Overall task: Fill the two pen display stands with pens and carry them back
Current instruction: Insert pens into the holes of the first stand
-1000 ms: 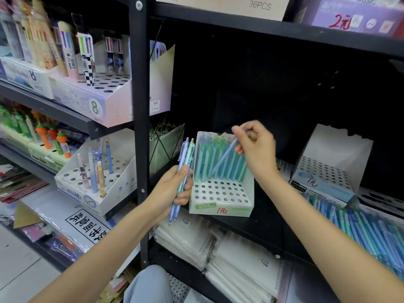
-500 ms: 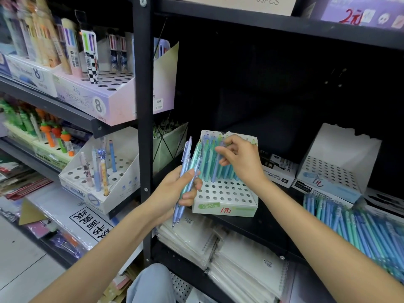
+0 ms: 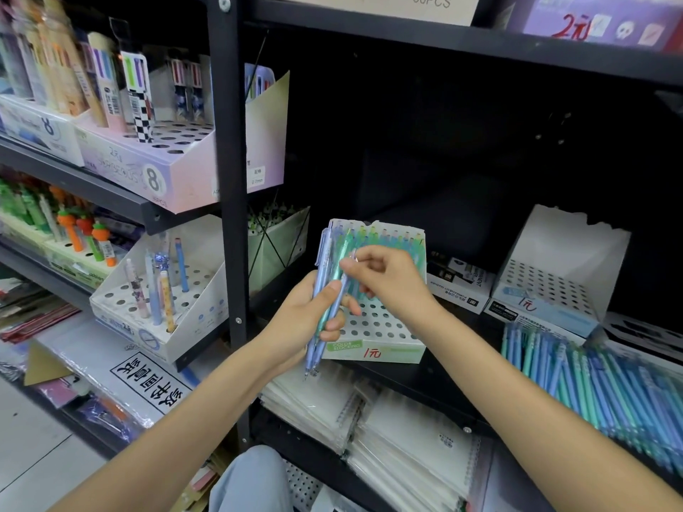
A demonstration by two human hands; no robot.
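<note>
Before the half-filled green stand (image 3: 373,349) on the shelf: left hand (image 3: 306,319) clasping a pen bundle (image 3: 325,290), right hand (image 3: 391,279) pinching one top. Light, stiff, slippery barrels; best gripped mid-shaft, probably.

The white perforated cardboard pen stand with a green front strip (image 3: 373,338) carries the printed words "COLOR BLOCKING" and a red handwritten "1元". The empty white perforated stand with a pale blue front (image 3: 554,290) also bears a red "1元". The beige card on the top shelf (image 3: 417,5) reads "36PCS". The purple box at upper right (image 3: 598,24) shows a red "2元". The pink-lilac cardboard display box (image 3: 148,171) shows a large "8" in a circle.
</note>
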